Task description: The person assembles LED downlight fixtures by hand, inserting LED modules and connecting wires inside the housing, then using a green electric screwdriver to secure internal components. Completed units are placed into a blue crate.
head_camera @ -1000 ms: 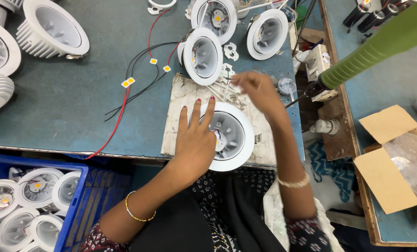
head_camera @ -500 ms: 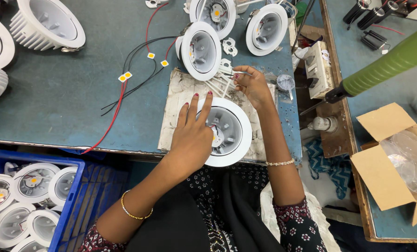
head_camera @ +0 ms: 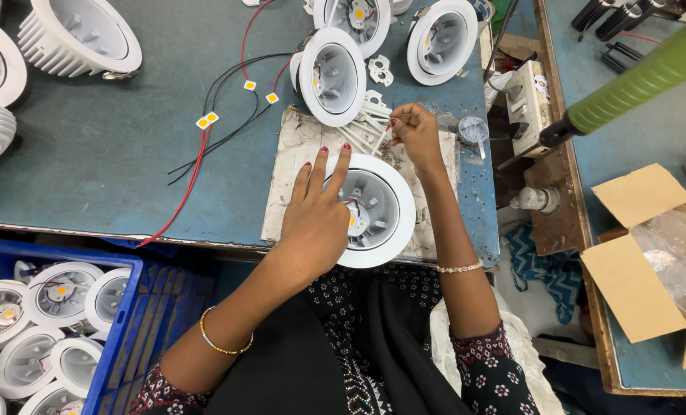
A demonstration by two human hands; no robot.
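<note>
white plastic and metal make up the downlight housing (head_camera: pixel 373 209) lying face up on a worn grey mat (head_camera: pixel 293 165) at the near edge of the blue-green counter (head_camera: pixel 89 177). the left hand (head_camera: pixel 317 219) lies flat on its left rim, fingers (head_camera: pixel 335 170) spread and pressing down. the right hand (head_camera: pixel 413 131) is just beyond the housing's far rim, its fingers bunched into a pinch on something small among the loose white plastic pieces (head_camera: pixel 367 121); what sits in the pinch is too small to tell.

several things look likely to slip from here. the housing overhangs the mat's near edge and sits near the counter's lip, so if the left hand lets up, it could slide off toward the lap. the pinched part is tiny; a loose grip would drop it into the reflector or among the scattered pieces. a second housing (head_camera: pixel 331 75) leans on its side just behind the pile, and a knock from the right wrist could tip it. the red and black wires (head_camera: pixel 204 146) with yellow chips lie to the left, well apart from both hands.
</note>
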